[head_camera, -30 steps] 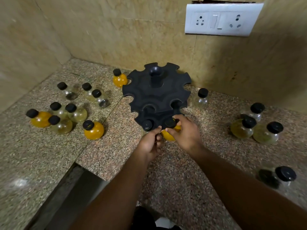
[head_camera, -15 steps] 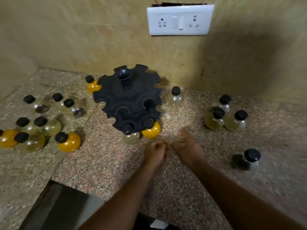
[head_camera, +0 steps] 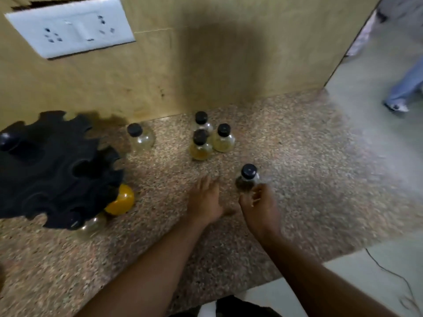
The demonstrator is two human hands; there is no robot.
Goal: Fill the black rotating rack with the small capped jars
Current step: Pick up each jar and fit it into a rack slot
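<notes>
Head view: we are resting the left hand (head_camera: 206, 202) flat, grip wide and empty, on the counter (head_camera: 297, 168); right hand (head_camera: 258, 204) is curling loosely beside a dark-filled jar (head_camera: 247, 179), grip unclear; rack (head_camera: 52, 170) is standing far left

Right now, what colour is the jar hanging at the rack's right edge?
Orange-yellow jar, under the black rack; head view.

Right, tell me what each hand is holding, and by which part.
Left hand: nothing, open over the counter. Right hand: fingers reach the lower body of the dark jar, but blur hides whether they grip it yet.
</notes>
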